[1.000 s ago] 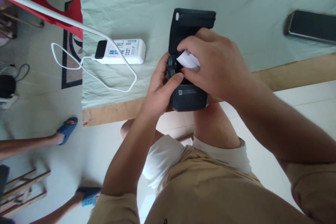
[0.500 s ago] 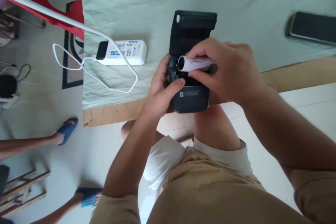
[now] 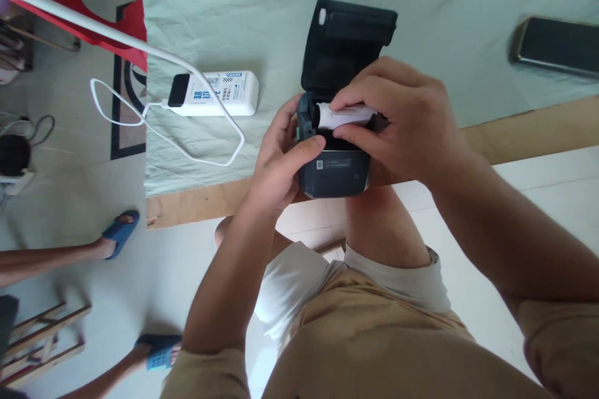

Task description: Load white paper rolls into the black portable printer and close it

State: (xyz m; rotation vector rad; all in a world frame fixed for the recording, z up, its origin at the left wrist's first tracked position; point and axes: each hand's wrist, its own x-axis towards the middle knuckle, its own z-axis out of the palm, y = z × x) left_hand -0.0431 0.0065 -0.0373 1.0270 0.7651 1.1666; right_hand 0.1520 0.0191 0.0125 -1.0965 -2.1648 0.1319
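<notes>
Presently, right hand (image 3: 405, 115): pinching a white roll (image 3: 344, 117), thumb on the near side, forefinger on the far side; I can't tell how the remaining fingers lie.
White roll: lengthwise across the open mouth of a black box (image 3: 334, 177), its left end close to the left inner wall. How deep it sits, I cannot tell.
Left hand (image 3: 281, 159): clasped on the box's left side, thumb laid at the near edge of the opening, fingers bent round the outside, their tips hidden from me.
Lid (image 3: 349, 43): swung back, away from the wearer, over green cloth (image 3: 468, 31).
Left of the hands: white power bank (image 3: 234, 92) with blue print and a dark end, on the cloth; a white cable (image 3: 98, 25) loops by it and runs out of my view at upper left.
Right side, well apart: dark slab (image 3: 561, 47), lying flat, cut off by my frame.
Near edge: bare wooden strip (image 3: 201, 207) below the cloth.
Floor, left: another person's feet, blue slippers (image 3: 119, 235); a wooden frame (image 3: 44, 331) nearby.
</notes>
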